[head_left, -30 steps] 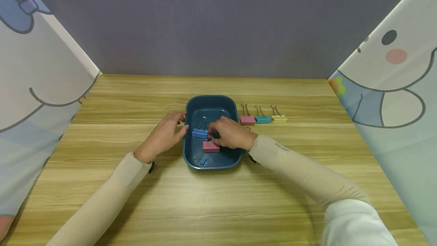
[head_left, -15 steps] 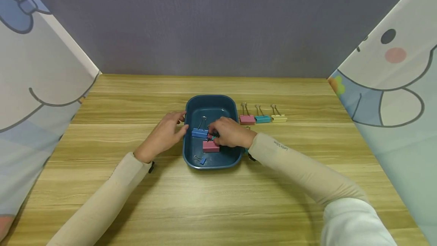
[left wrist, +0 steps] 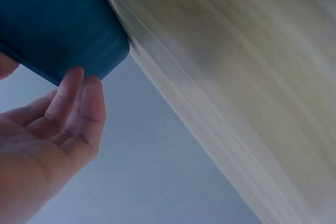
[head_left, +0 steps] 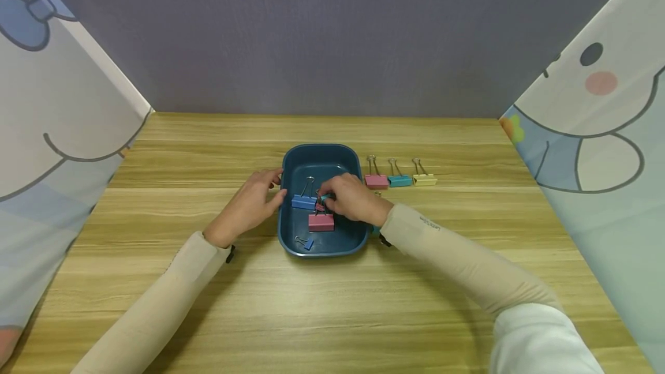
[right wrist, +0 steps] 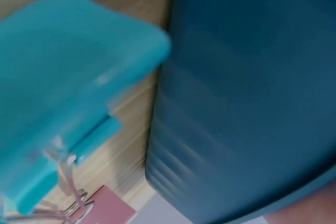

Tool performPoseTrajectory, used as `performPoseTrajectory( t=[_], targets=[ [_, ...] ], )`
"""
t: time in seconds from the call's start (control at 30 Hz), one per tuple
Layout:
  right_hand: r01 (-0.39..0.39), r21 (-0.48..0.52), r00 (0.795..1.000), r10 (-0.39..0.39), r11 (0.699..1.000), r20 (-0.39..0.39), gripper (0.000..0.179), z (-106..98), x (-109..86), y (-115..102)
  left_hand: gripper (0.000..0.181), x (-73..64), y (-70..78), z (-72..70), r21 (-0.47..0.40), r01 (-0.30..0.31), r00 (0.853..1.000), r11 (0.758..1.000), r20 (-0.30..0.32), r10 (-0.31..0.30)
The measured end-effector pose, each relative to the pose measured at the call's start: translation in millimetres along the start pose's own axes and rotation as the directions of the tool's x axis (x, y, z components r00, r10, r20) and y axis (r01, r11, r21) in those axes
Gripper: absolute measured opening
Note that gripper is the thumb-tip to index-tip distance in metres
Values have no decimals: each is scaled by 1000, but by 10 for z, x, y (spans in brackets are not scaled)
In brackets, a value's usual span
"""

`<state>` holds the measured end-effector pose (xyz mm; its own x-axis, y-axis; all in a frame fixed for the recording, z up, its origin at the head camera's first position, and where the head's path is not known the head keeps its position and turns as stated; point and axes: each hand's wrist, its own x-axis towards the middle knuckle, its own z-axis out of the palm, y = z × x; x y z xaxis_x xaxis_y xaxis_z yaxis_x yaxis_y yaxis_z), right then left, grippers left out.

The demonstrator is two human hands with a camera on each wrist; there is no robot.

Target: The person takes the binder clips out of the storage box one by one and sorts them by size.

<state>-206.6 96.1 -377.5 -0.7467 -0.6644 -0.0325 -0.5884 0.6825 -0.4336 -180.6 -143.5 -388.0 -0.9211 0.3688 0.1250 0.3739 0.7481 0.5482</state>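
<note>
Teal clip (head_left: 325,196), mostly hidden, seems fairly small

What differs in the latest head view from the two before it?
The right hand has shifted slightly away from the person and to the right inside the bin. A bit of teal clip, apparently pinched, now shows higher, between its fingertips. The left hand stays at the bin's side; the large blue clip and large pink clip look unmoved.
</note>
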Motion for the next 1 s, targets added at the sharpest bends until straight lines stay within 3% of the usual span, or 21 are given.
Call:
performPoseTrajectory(
  t=[0.2, 0.37, 0.5, 0.77, 1.0],
  targets=[
    [110, 35, 988, -105, 993, -117, 15, -43, -36, 27, 50, 4, 8, -3, 1, -8, 1000, 1000, -4, 8],
    [179, 92, 964, -156, 980, -217, 16, -108, -89, 18, 50, 4, 9, 0, 1, -11, 1000, 1000, -8, 11],
    [251, 137, 933, -202, 958, -299, 21, -174, -160, 8, 50, 5, 7, 0, -1, -7, 1000, 1000, -6, 7],
    [388, 140, 840, -287, 911, -461, 23, -305, -279, 26, 49, 12, 0, 17, 9, -6, 1000, 1000, -22, 6],
    [396, 171, 804, -250, 902, -540, 21, -374, -330, 21, 48, 9, -11, 31, 10, -9, 999, 1000, -30, 9]
  ],
)
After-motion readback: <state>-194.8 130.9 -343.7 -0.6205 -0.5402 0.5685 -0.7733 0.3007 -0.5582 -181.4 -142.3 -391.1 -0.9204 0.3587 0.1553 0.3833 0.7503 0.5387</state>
